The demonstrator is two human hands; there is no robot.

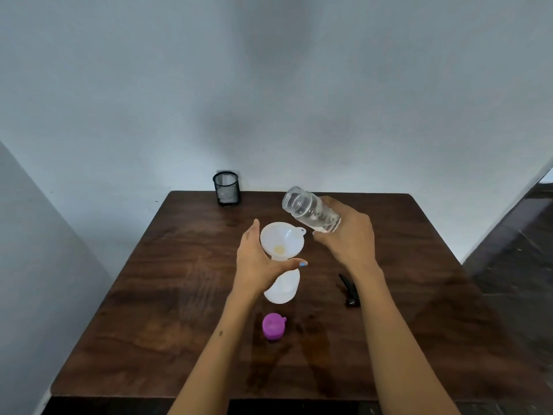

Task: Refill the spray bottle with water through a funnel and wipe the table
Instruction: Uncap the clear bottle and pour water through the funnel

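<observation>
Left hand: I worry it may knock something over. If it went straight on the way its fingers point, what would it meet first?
The left hand already cups the white funnel, so that comes first; beyond it, probably the tilted clear bottle, though depth is unclear.

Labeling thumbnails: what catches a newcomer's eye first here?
The clear jar tipped in the right hand, mouth toward the white funnel at table centre. The left hand steadies the funnel on the white spray bottle. Nearer the camera, a bright purple cap lies on the dark wooden table.
</observation>
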